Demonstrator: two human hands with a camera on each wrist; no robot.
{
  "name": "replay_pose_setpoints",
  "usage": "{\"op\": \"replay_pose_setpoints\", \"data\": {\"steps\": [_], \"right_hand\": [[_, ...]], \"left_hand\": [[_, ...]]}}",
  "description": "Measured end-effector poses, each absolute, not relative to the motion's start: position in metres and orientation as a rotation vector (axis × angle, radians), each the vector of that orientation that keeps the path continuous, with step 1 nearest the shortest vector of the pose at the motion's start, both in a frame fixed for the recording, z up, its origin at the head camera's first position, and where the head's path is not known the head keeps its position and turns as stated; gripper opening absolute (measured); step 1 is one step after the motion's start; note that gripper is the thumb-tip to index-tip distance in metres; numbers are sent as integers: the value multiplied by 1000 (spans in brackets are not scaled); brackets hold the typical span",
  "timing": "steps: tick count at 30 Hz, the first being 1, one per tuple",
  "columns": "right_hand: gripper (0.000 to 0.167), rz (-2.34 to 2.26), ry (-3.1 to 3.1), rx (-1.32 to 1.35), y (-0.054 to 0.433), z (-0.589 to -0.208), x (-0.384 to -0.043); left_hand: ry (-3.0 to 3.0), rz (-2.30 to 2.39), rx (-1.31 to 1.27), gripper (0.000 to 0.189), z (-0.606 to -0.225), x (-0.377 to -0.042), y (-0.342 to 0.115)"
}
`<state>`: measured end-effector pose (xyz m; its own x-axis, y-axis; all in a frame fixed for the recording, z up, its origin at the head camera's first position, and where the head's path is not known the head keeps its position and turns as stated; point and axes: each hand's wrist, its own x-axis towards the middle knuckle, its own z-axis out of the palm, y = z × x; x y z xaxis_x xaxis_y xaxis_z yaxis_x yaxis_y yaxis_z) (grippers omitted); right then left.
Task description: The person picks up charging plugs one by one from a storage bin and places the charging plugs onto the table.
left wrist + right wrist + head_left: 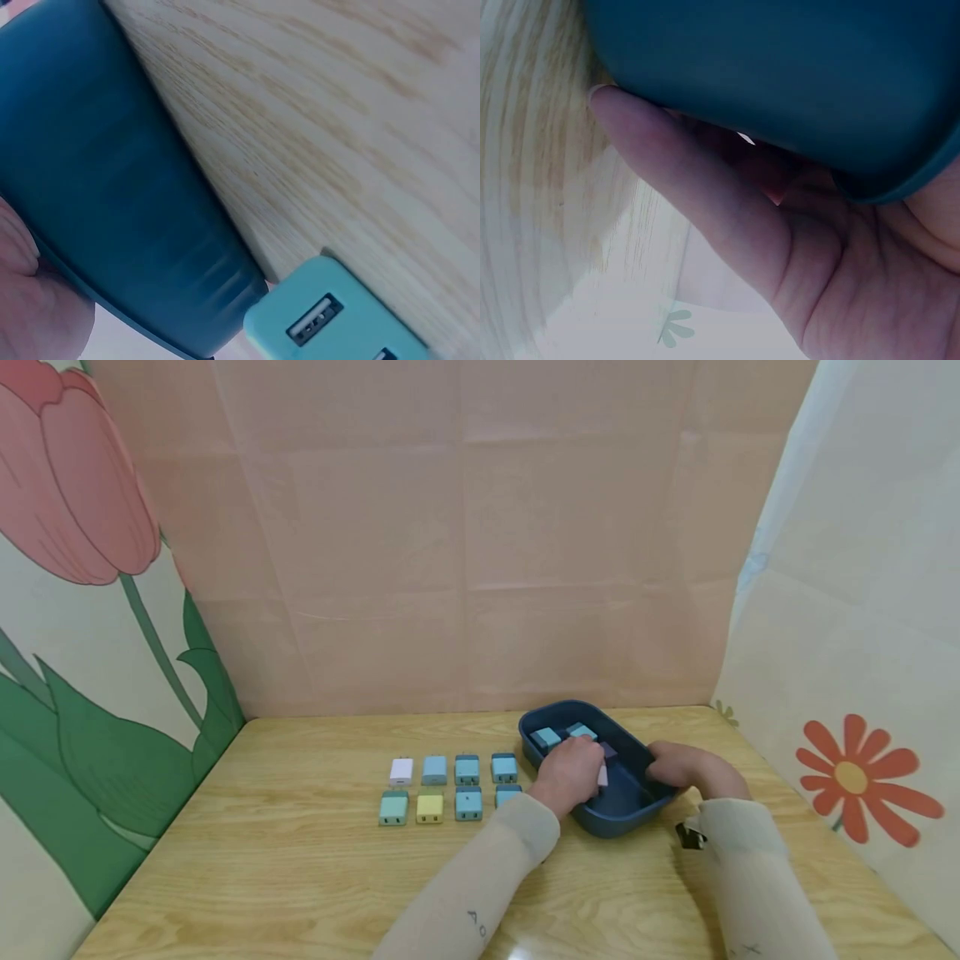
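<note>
My left hand (572, 774) reaches into a dark blue plastic bin (615, 822), its fingers curled and pointing down. A pale lilac USB charger (602, 775) shows at the edge of those fingers, pinched there and mostly covered by the hand. Beyond it in the bin lie two light blue chargers (546, 739) and a darker purple piece (608, 750). At the bin's right side, my right hand (697, 768) grips the rim and wall; the right wrist view has a finger (697, 187) along the outer wall.
Left of the bin, several USB chargers stand in two rows on the wooden table: lilac (401, 772), blue (467, 769), green (393, 808) and yellow (430, 808) among them. The nearest blue one (507, 795) is partly behind my left wrist. A pinkish backdrop (465, 568) closes off the back.
</note>
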<state>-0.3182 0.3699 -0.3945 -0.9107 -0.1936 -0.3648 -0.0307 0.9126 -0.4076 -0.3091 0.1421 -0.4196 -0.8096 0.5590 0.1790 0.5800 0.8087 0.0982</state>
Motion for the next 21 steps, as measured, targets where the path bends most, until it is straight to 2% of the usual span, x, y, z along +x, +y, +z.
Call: {"op": "replay_pose_setpoints", "data": {"steps": [21], "right_hand": [[33, -627, 2680, -203, 369, -399, -320]], "left_hand": [[-2842, -210, -880, 10, -422, -310, 146]]}}
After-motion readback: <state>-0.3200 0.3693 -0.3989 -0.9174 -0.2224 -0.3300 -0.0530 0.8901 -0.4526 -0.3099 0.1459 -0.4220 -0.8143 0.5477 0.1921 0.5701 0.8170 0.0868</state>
